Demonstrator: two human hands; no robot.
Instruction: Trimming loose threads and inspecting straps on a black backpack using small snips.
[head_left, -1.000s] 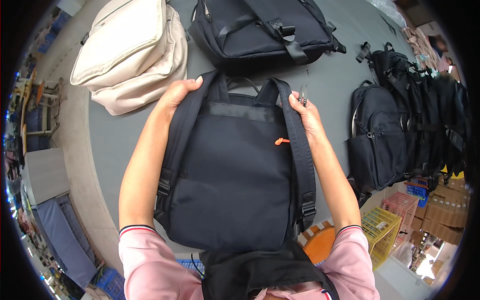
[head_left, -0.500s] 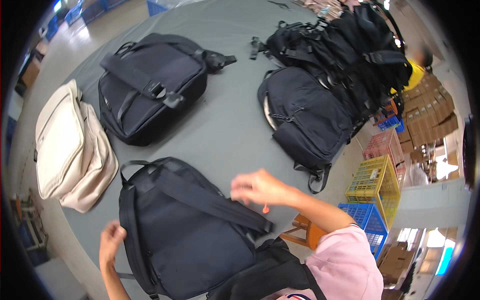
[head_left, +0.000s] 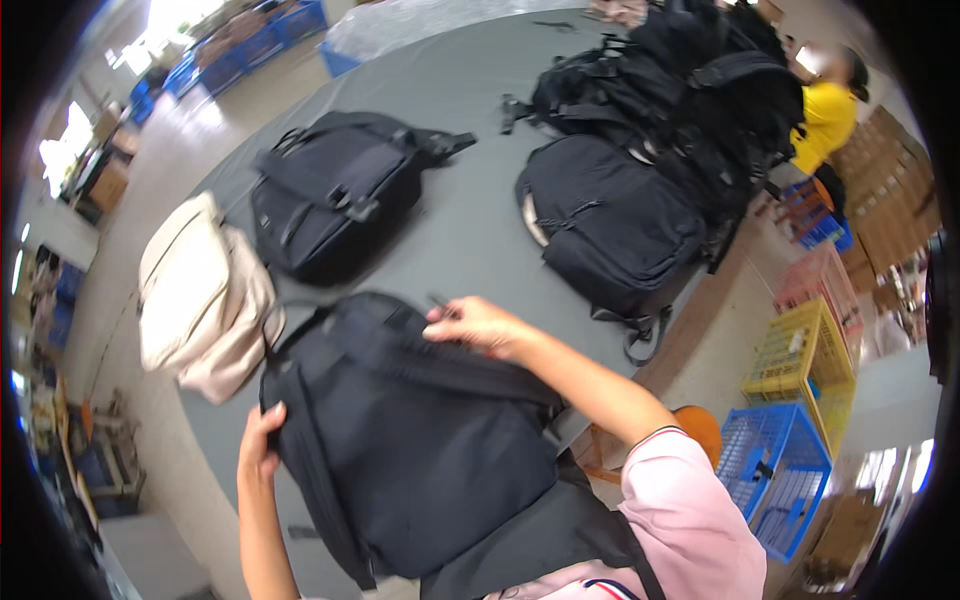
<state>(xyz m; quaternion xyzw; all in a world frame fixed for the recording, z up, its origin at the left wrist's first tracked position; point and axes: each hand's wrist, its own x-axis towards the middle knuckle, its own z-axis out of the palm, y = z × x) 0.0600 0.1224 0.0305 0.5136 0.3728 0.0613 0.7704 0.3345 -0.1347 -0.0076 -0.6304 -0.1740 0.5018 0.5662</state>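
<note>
A black backpack [head_left: 420, 440] lies back-side up on the grey table [head_left: 470, 230] right in front of me. My right hand [head_left: 475, 325] rests on its upper edge, fingers curled over the shoulder strap near the top. My left hand [head_left: 260, 440] grips the pack's left side edge. Both pink sleeves come in from the lower edge.
A beige bag [head_left: 200, 295] lies at the left, a second black backpack [head_left: 335, 200] behind it, a third [head_left: 610, 225] at the right before a pile of black packs [head_left: 700, 90]. A person in yellow [head_left: 825, 115] stands far right. Yellow [head_left: 800, 350] and blue crates [head_left: 780, 470] sit on the floor.
The view has swung to the right and the pack now lies tilted. My left hand slid from the pack's top to its left side; my right hand stays at the top strap.
</note>
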